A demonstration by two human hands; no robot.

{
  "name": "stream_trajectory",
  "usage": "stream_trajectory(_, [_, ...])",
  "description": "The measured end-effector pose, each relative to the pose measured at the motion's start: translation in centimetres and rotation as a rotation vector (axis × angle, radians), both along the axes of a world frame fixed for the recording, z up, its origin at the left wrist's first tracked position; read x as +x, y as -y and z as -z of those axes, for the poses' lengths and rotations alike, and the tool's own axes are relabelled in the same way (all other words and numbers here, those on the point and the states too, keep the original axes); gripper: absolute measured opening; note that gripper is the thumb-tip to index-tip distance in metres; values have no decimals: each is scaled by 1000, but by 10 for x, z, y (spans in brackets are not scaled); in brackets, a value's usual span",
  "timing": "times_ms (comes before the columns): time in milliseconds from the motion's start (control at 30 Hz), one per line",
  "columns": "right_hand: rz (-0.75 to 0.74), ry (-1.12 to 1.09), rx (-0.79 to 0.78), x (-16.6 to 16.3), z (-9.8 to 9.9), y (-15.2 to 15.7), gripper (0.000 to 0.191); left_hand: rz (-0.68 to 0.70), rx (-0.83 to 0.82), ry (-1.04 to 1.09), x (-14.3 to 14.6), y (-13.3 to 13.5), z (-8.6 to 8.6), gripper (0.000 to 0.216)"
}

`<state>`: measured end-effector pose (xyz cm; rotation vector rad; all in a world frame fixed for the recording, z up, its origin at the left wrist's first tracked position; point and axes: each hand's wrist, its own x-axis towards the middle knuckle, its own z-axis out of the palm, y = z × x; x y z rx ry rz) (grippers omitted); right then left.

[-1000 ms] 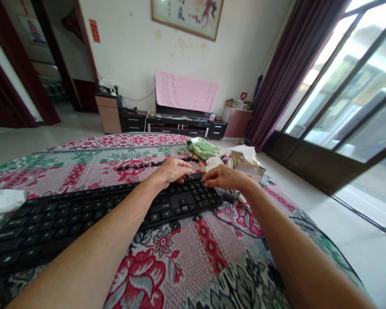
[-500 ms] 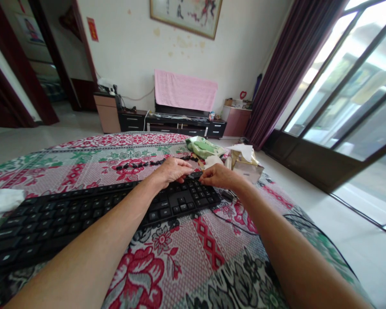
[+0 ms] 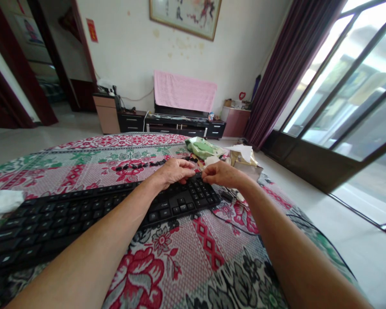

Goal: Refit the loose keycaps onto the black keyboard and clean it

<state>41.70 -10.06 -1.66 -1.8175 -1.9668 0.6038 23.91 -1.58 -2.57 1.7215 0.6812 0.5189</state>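
A black computer keyboard point(image 3: 176, 201) lies across the flowered tablecloth, its number pad at the right end. My left hand point(image 3: 175, 174) is over the top of the number pad, thumb and fingers bent together in a pinch. Beside it, my right hand point(image 3: 221, 174) touches the keyboard's upper right corner with its fingers curled closed. Anything between the fingertips of either hand is too small or hidden to make out. Behind the keyboard, several small black pieces point(image 3: 141, 165), which look like loose keycaps, lie in a row.
A green plastic bag point(image 3: 205, 149) and an opened cardboard box point(image 3: 249, 169) stand beyond my hands. A white cloth point(image 3: 4, 202) lies at the left. A black cable point(image 3: 233, 224) runs over the tablecloth point(image 3: 186, 257) to the right, near a small dark object point(image 3: 227, 196).
My right hand has shifted slightly up and to the right at the keyboard's corner. My left hand stays over the number pad, its fingers moved only a little.
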Motion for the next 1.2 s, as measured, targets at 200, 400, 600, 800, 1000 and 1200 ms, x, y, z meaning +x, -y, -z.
stream_trajectory(200, [0, 25, 0, 0, 6, -1, 18, -18, 11, -10, 1, -2, 1, 24])
stream_trajectory(400, [40, -121, 18, -13, -9, 3, 20, 6, 11, -2, -1, -1, 1, 27])
stream_trajectory(600, [-12, -196, -34, -19, -10, 3, 26, 73, 5, 25, -2, 1, -2, 34])
stream_trajectory(800, [-29, -299, -64, -18, -2, 0, 21, 100, -19, 88, -2, 0, -2, 33])
stream_trajectory(1000, [-48, -325, -50, -20, -6, 2, 30, 133, -42, 109, -2, -1, -2, 38])
stream_trajectory(1200, [-113, -55, 11, -30, -15, 8, 37, 151, -86, 137, -2, -1, -2, 39])
